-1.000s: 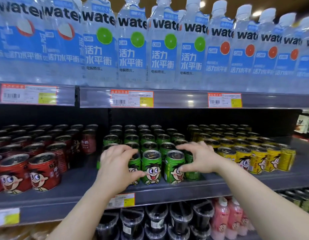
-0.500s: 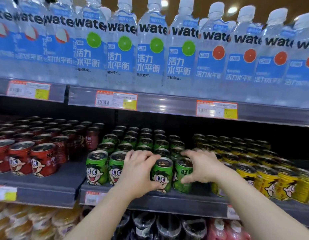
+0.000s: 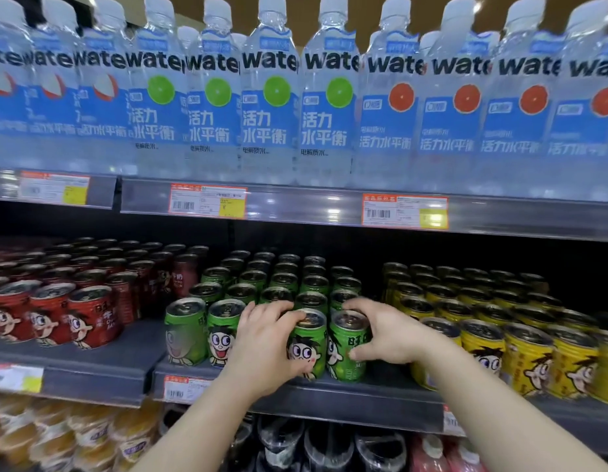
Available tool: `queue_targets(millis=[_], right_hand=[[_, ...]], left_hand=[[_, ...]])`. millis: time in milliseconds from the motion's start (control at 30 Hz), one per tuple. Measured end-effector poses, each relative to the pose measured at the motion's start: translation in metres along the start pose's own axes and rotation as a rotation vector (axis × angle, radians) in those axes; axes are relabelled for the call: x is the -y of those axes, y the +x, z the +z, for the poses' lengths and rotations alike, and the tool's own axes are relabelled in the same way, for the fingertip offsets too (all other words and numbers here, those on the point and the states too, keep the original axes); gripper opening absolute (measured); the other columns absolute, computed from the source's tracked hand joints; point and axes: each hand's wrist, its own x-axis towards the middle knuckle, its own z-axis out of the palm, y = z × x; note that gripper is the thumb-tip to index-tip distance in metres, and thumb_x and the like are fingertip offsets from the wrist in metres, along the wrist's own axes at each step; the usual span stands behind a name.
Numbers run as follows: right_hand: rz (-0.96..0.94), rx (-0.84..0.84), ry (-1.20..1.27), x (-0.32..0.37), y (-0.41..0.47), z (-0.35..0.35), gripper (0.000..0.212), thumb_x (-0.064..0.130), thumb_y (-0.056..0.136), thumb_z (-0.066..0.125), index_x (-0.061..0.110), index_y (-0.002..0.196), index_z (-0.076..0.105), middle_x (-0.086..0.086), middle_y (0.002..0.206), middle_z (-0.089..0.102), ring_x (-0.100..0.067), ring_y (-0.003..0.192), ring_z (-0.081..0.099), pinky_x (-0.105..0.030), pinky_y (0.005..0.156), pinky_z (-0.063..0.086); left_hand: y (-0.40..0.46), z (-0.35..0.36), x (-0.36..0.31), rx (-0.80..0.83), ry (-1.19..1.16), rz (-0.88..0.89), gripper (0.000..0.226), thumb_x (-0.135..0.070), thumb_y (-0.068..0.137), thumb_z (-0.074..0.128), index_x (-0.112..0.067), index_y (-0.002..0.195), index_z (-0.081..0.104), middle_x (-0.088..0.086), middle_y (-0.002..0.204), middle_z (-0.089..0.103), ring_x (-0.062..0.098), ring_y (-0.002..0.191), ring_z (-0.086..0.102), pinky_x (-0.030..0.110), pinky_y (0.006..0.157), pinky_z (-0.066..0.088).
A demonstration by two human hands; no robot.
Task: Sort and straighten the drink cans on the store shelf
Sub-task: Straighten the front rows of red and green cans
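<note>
Head view: the left hand [image 3: 265, 349] is curled round the third green can [image 3: 307, 345] of the front row, thumb low on its face and fingers over the rim; the right hand [image 3: 386, 338] pinches the fourth green can [image 3: 347, 347], fingers hooked over the top and thumb on its side. Both cans stand upright at the front edge of the middle shelf [image 3: 330, 400], touching each other; two more green cans [image 3: 207, 330] stand to the left, faces forward. A second ago the left hand covered cans nearer the left end; it has since moved one place right, leaving those two uncovered and squared. My reading is that the green front row is nearly faced, with these last two being turned; the fourth can's face seems angled, so it probably needs rotating. Red cans [image 3: 54, 316] sit left, yellow cans [image 3: 520, 356] right, water bottles [image 3: 272, 107] above.
</note>
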Motion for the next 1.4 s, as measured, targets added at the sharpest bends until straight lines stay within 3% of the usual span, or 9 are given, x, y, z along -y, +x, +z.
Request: queue_targets(millis=[133, 300, 367, 500, 733, 867, 933, 1100, 1400], right_hand=[[0.199, -0.212, -0.107, 0.013, 0.002, 0.014, 0.098, 0.075, 0.054, 0.071, 0.023, 0.132, 0.043, -0.001, 0.128, 0.051, -0.019, 0.113, 0.054, -0.031, 0.090, 0.048], [0.085, -0.070, 0.168, -0.003, 0.002, 0.004, 0.097, 0.044, 0.060, 0.086, 0.020, 0.141, 0.038, 0.002, 0.133, 0.054, -0.010, 0.112, 0.054, -0.021, 0.092, 0.044], [0.136, -0.095, 0.138, -0.002, -0.001, 0.007, 0.102, 0.053, 0.055, 0.085, 0.020, 0.139, 0.038, 0.002, 0.132, 0.051, -0.013, 0.114, 0.053, -0.025, 0.095, 0.045], [0.128, -0.143, 0.170, 0.002, -0.002, 0.012, 0.061, 0.045, 0.063, 0.084, 0.026, 0.112, 0.053, 0.010, 0.107, 0.059, -0.007, 0.092, 0.054, -0.017, 0.076, 0.041], [0.007, -0.228, 0.155, -0.004, -0.023, 0.007, 0.082, 0.047, 0.071, 0.077, 0.024, 0.141, 0.041, 0.008, 0.118, 0.054, -0.004, 0.087, 0.051, -0.012, 0.071, 0.038], [0.048, -0.530, 0.175, -0.039, -0.051, -0.025, 0.032, 0.035, 0.083, 0.069, 0.030, 0.114, 0.065, 0.015, 0.091, 0.062, 0.003, 0.070, 0.053, -0.011, 0.063, 0.038], [0.118, -0.599, 0.125, -0.064, -0.066, -0.041, 0.023, 0.033, 0.085, 0.067, 0.028, 0.107, 0.069, 0.014, 0.090, 0.064, 0.003, 0.074, 0.054, -0.017, 0.069, 0.040], [0.304, -0.463, -0.210, -0.118, -0.090, -0.053, 0.056, 0.060, 0.080, 0.059, 0.032, 0.129, 0.055, 0.001, 0.127, 0.056, -0.022, 0.121, 0.041, -0.037, 0.102, 0.038], [0.237, -0.294, -0.389, -0.146, -0.087, -0.051, 0.074, 0.067, 0.076, 0.058, 0.039, 0.141, 0.039, 0.002, 0.137, 0.045, -0.022, 0.124, 0.033, -0.041, 0.101, 0.029]], left_hand=[[0.000, 0.004, 0.002, -0.013, -0.002, -0.002, 0.083, -0.063, 0.055, 0.075, -0.029, 0.128, 0.055, -0.004, 0.131, 0.052, 0.021, 0.125, 0.045, 0.048, 0.114, 0.018], [0.001, 0.006, 0.005, -0.060, 0.002, 0.005, 0.083, -0.066, 0.047, 0.075, -0.028, 0.120, 0.061, -0.004, 0.120, 0.060, 0.023, 0.112, 0.054, 0.051, 0.105, 0.034], [0.001, 0.007, 0.005, -0.070, -0.010, 0.006, 0.083, -0.066, 0.046, 0.075, -0.028, 0.119, 0.062, -0.004, 0.118, 0.060, 0.023, 0.111, 0.055, 0.051, 0.104, 0.035], [0.001, 0.007, 0.007, -0.062, -0.018, 0.008, 0.083, -0.068, 0.048, 0.072, -0.028, 0.120, 0.061, -0.004, 0.119, 0.060, 0.023, 0.111, 0.055, 0.051, 0.103, 0.036], [0.002, 0.003, 0.007, -0.040, -0.004, -0.020, 0.088, -0.074, 0.050, 0.069, -0.029, 0.125, 0.058, -0.005, 0.125, 0.057, 0.024, 0.119, 0.050, 0.048, 0.106, 0.031], [0.019, -0.004, -0.026, -0.069, -0.103, -0.019, 0.097, -0.084, 0.046, 0.051, -0.031, 0.126, 0.057, -0.007, 0.125, 0.056, 0.022, 0.121, 0.047, 0.043, 0.101, 0.035], [0.028, -0.001, -0.057, 0.012, -0.204, 0.010, 0.100, -0.084, 0.045, 0.049, -0.033, 0.131, 0.051, -0.010, 0.130, 0.051, 0.017, 0.125, 0.040, 0.035, 0.104, 0.030], [0.050, 0.017, -0.125, 0.120, -0.120, 0.119, 0.085, -0.071, 0.065, 0.064, -0.035, 0.138, 0.040, -0.012, 0.137, 0.043, 0.013, 0.130, 0.033, 0.033, 0.109, 0.022], [0.080, 0.049, -0.189, 0.175, -0.114, -0.100, 0.081, -0.075, 0.061, 0.061, -0.024, 0.124, 0.054, -0.001, 0.119, 0.061, 0.019, 0.110, 0.056, 0.035, 0.095, 0.041]])
